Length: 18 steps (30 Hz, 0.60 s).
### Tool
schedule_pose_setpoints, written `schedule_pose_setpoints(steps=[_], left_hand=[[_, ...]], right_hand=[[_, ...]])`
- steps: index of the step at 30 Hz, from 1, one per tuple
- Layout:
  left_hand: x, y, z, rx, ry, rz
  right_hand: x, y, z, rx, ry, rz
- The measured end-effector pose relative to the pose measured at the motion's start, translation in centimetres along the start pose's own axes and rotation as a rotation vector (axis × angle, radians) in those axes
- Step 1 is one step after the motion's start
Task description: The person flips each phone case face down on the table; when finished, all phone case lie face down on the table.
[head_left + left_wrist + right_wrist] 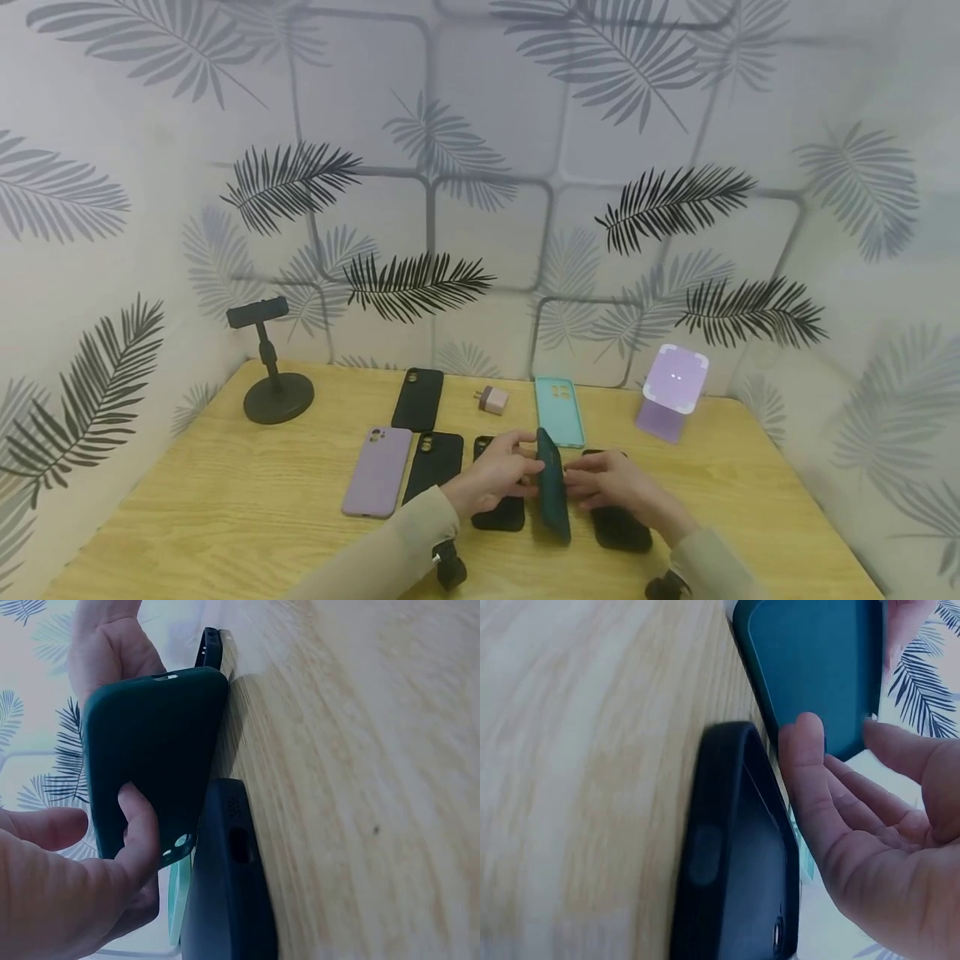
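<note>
Between two bare hands above the yellowish wood-grain table [712, 492], a smooth, dark teal phone case [553, 493] stands nearly on edge; whether it touches the wood, I can't make out; the left hand [491, 473], fingers loosely bent, thumb apart, rests a fingertip on its back; the right hand [622, 490], half spread with fingers fairly straight, meets its hollow side, the exact contact unclear; left fingers hide part of a matt black phone case [501, 515]; a second black case [621, 531], hollow side up, is partly covered by the right; wrist views give only slivers of the mint-green rectangular case [561, 417] behind.
</note>
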State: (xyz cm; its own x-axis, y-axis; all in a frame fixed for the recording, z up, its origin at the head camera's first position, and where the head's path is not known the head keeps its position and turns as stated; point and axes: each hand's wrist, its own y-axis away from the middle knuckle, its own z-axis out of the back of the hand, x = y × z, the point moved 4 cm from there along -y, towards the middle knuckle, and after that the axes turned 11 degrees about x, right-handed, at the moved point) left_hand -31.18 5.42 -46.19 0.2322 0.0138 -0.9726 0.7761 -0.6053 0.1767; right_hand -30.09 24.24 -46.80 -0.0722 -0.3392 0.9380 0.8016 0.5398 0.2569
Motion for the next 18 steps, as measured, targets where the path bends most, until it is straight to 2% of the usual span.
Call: schedule_pose_setpoints(steps=[4,11,18], left_hand=[[0.2,0.1,0.0,0.018,0.014,-0.025],[0.6,0.2,-0.2,0.086,-0.104,0.011],[0.3,0.2,-0.5,0.098,-0.136,0.042]], right_hand=[[0.1,-0.6,-0.6,0.047,-0.021,0.005],[-0.5,-1.4,-1.2,0.104,-0.109,0.041],[-0.4,-1.4,-0.8,0.031,-0.112,0.072]])
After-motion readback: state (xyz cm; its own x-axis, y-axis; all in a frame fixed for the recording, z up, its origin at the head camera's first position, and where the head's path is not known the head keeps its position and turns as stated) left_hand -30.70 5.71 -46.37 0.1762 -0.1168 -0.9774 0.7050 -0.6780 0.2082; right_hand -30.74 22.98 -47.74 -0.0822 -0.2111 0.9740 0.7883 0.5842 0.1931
